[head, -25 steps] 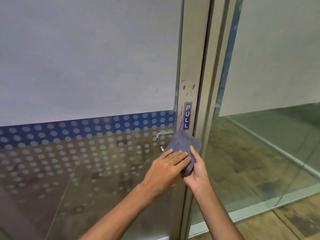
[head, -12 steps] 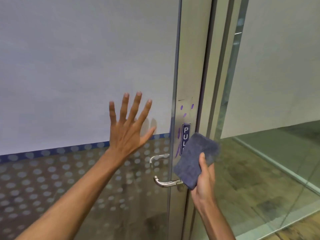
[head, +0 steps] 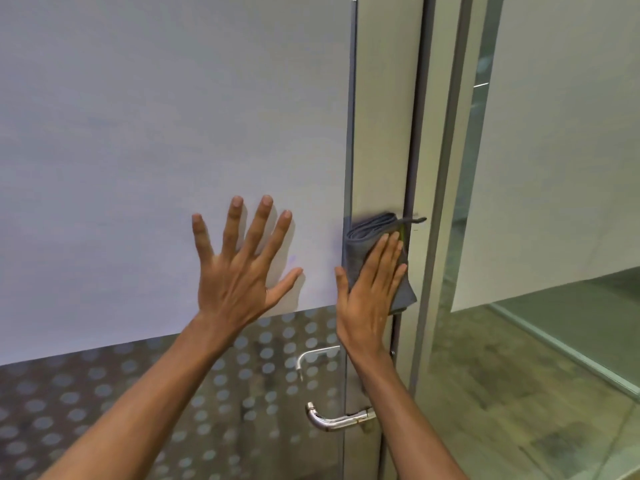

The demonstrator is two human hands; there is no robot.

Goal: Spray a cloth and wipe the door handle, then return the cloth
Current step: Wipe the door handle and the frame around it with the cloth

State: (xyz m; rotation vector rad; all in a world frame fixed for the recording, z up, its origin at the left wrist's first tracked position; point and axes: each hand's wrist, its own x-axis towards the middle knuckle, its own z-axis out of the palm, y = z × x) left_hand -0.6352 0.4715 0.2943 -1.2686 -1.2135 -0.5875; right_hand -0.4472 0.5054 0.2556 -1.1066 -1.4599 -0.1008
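Note:
A chrome lever door handle [head: 337, 418] sticks out from the metal stile [head: 384, 133] of a glass door, low in the view. My right hand [head: 369, 289] presses a folded grey cloth [head: 370, 233] flat against the stile, well above the handle, where it covers the PULL sign. My left hand [head: 242, 268] rests flat on the frosted glass panel [head: 156, 133], fingers spread, holding nothing. No spray bottle is in view.
The lower glass carries a dotted film [head: 104, 393] and reflects a second handle [head: 313, 358]. To the right stands the door frame [head: 446, 168] and another glass pane with a wooden floor [head: 519, 393] behind it.
My right hand has lifted the cloth off the handle and laid it flat on the stile above. My left hand left the cloth and went onto the frosted glass.

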